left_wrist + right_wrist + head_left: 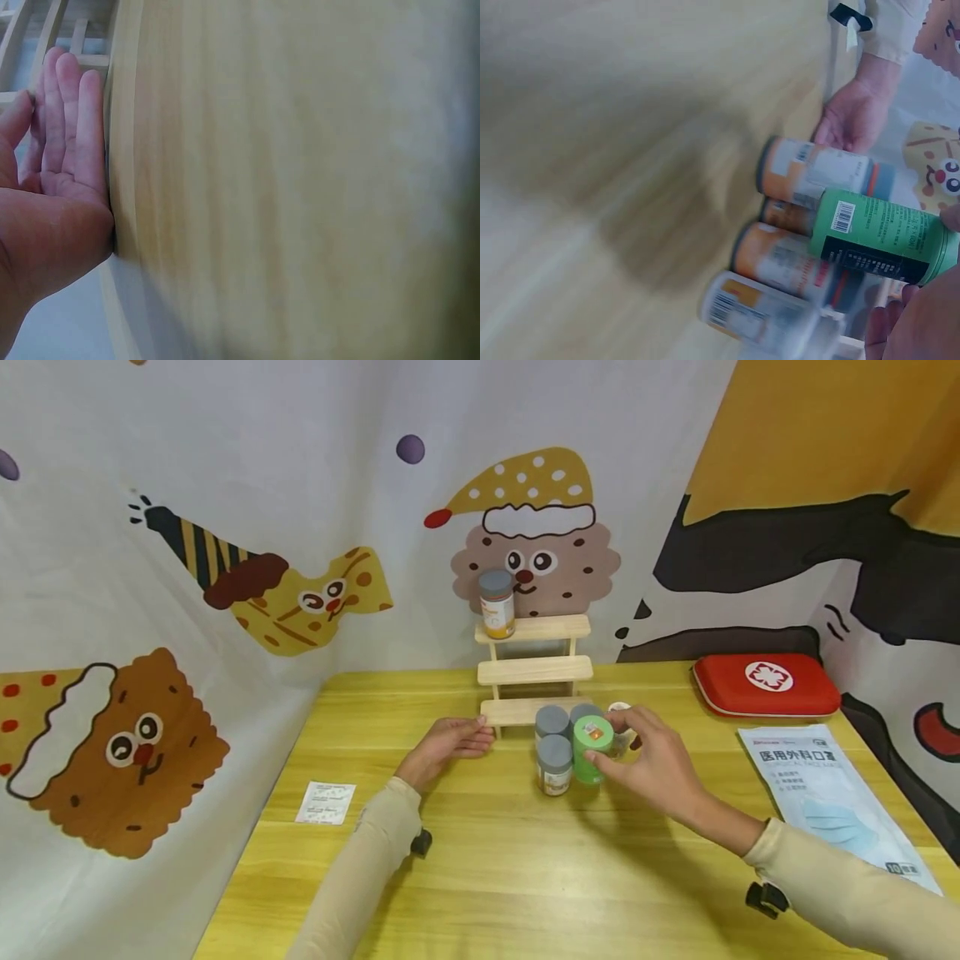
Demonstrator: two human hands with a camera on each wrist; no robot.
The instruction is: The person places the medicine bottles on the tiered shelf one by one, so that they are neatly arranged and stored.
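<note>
My right hand [660,768] grips a green bottle [587,769] between thumb and fingers. In the right wrist view, the green bottle [877,232] has its base off the table, overlapping the bottles behind it. Several grey-lidded bottles [554,768] stand close together beside it, in front of a small three-step wooden rack [534,671]. A clear bottle with a white label [757,311] stands in that cluster, partly hidden by my right hand in the head view. My left hand [450,747] touches the left end of the rack's lowest step, its fingers [69,112] extended.
One grey-lidded bottle [497,607] stands on the rack's top step at the left. To the right lie a red first-aid case [750,689] and a pack of surgical masks [832,802]. A small white packet [326,802] lies on the left of the wooden table [465,885]. A printed curtain hangs behind.
</note>
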